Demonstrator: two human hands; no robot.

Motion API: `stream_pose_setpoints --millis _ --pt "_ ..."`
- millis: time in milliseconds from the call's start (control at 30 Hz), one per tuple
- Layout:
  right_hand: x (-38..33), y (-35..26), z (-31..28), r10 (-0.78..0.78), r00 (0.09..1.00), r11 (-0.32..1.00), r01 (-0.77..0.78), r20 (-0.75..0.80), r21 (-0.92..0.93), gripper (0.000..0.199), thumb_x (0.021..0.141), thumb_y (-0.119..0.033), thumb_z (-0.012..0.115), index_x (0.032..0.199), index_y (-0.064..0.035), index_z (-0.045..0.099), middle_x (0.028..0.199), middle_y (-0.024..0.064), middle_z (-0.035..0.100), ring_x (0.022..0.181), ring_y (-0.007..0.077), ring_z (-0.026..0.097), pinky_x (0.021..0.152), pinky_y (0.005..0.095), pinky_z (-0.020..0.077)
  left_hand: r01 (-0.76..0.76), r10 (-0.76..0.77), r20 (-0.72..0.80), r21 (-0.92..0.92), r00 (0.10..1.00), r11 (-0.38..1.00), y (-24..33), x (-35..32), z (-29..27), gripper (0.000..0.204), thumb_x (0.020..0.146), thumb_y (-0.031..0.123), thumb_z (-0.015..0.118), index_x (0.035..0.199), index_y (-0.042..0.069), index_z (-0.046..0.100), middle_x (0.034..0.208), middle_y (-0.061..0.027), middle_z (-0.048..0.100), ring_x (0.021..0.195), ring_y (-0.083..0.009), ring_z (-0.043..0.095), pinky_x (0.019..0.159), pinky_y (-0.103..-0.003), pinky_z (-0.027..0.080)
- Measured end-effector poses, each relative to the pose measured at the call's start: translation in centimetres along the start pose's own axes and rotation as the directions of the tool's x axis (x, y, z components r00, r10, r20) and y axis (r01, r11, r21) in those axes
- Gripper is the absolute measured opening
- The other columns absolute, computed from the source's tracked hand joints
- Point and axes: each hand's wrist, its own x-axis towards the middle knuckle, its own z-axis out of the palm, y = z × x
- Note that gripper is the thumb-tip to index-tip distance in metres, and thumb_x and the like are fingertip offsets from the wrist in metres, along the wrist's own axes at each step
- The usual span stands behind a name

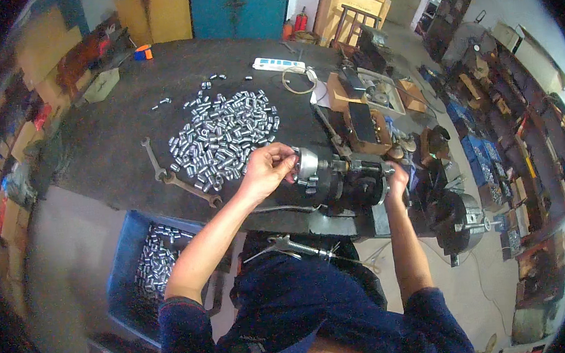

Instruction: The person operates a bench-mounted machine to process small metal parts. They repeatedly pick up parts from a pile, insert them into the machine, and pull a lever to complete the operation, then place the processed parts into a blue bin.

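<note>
A dark bench machine (356, 182) with a silver chuck-like collar (309, 164) is mounted at the table's near edge. At the collar's left face, my left hand (270, 169) has thumb and fingers pinched together; the piece between them is mostly hidden. My right hand (397, 182) curls round a handle at the machine's right end, its fingers partly out of sight. Several short shiny metal sleeves (308, 186) lie just under the collar. Left of the machine spreads a large heap of the same metal sleeves (226, 131) on the dark table (103, 134).
Two wrenches (155, 158) rest left of the heap. A blue bin (123, 272) of metal pieces stands below the table's front edge. Behind the machine are a white power strip (278, 64) and cardboard boxes (374, 141). Shelves with blue bins (478, 154) line the right side.
</note>
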Motion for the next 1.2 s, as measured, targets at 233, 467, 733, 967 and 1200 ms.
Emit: stream_pose_setpoints --millis 233,467,733,967,1200 --pt "-3.6 -11.8 -6.5 0.599 0.759 0.630 -0.643 0.256 0.434 0.024 0.083 -0.025 0.045 0.080 -0.0020 0.051 0.052 -0.0061 0.032 0.040 0.0040 0.025 0.034 0.0191 0.0193 0.029 -0.018 0.077 -0.147 0.997 0.989 -0.5 0.0 -0.5 0.009 0.078 0.002 0.053 0.086 -0.003 0.053 0.071 -0.0066 0.056 0.058 -0.0128 0.055 0.053 -0.024 0.046" --pt "-1.0 -14.6 -6.2 0.518 0.817 0.635 -0.566 0.255 0.526 0.020 0.085 -0.017 0.041 0.077 -0.0015 0.052 0.053 -0.0045 0.036 0.040 0.0028 0.027 0.033 0.0179 0.0204 0.069 -0.062 0.060 -0.131 0.996 0.989 -0.7 -0.6 -0.8 0.011 0.076 0.003 0.057 0.084 -0.003 0.053 0.072 -0.0084 0.058 0.057 -0.0139 0.055 0.054 -0.024 0.046" --pt "-0.5 -14.8 -6.3 0.504 0.823 0.623 -0.557 0.262 0.549 0.023 0.086 -0.019 0.041 0.078 0.0000 0.052 0.055 -0.0041 0.039 0.040 0.0029 0.027 0.033 0.0178 0.0200 0.048 -0.046 0.036 -0.062 0.998 0.997 -0.5 -0.3 -0.6 0.012 0.081 0.007 0.054 0.083 -0.004 0.054 0.066 -0.0053 0.056 0.053 -0.0110 0.054 0.051 -0.022 0.044" --pt "0.2 -15.2 -6.5 0.503 0.829 0.648 -0.550 0.246 0.528 0.023 0.085 -0.019 0.042 0.078 -0.0007 0.052 0.056 -0.0034 0.043 0.039 0.0028 0.031 0.032 0.0176 0.0219 0.056 -0.006 -0.144 0.346 0.990 0.937 -0.9 -0.7 1.7 0.030 0.087 0.024 0.043 0.074 -0.002 0.051 0.054 -0.0107 0.049 0.045 -0.0186 0.049 0.045 -0.031 0.039" --pt "2.5 -15.3 -5.1 0.449 0.866 0.644 -0.484 0.219 0.593 0.021 0.084 -0.019 0.044 0.077 -0.0009 0.053 0.054 -0.0033 0.042 0.040 0.0019 0.030 0.032 0.0170 0.0207 0.124 -0.029 -0.231 0.407 0.972 0.905 -1.7 -0.5 2.1 0.036 0.087 0.025 0.042 0.065 -0.002 0.049 0.051 -0.0178 0.048 0.050 -0.0305 0.052 0.047 -0.037 0.038"
